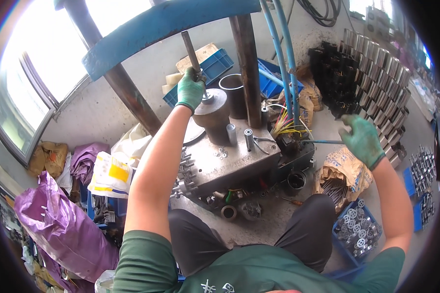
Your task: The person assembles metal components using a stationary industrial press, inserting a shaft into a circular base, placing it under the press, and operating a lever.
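My left hand (190, 89), in a green glove, is closed around the lower part of an upright metal shaft (190, 51). Below it stands a thick round steel fixture (211, 110) on the press table (230, 166); the shaft's lower end is partly hidden by the glove. On the table by the fixture are a grey sleeve (231, 134) and a small metal cylinder (249, 139). My right hand (363, 139), also gloved in green, is raised with fingers apart near the end of a blue lever (322, 141), apparently not gripping it.
The blue press crossbeam (166, 31) spans above, on dark columns (247, 73). Stacked metal tubes (376, 78) stand at far right. A blue crate (359, 229) of metal wheels and a paper sack of rods (344, 176) sit right; a purple sack (63, 224) stands left.
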Demonstrator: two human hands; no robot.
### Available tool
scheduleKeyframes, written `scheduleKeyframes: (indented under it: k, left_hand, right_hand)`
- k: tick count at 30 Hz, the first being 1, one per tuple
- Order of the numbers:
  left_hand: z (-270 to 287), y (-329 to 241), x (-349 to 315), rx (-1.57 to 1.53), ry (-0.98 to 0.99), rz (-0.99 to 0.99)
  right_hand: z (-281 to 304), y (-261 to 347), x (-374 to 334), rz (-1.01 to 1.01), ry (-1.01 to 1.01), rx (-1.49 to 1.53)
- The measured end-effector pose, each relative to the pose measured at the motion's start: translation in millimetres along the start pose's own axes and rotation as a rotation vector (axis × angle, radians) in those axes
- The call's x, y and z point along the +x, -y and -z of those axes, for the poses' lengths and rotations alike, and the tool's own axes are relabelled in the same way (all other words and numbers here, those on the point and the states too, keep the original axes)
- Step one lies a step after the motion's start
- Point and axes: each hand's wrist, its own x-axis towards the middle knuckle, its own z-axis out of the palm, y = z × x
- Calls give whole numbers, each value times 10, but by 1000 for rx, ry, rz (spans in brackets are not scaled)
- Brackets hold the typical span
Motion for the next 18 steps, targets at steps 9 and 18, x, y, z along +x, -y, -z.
scheduleKeyframes:
  k: [9, 18]
  left_hand:
    - [-20, 60, -134, -87, -42, 72]
    - [-139, 173, -303, -156, -34, 114]
  right_hand:
    - [24, -144, -336, 82, 301, -52]
    - [-52, 138, -601, 208, 575, -146]
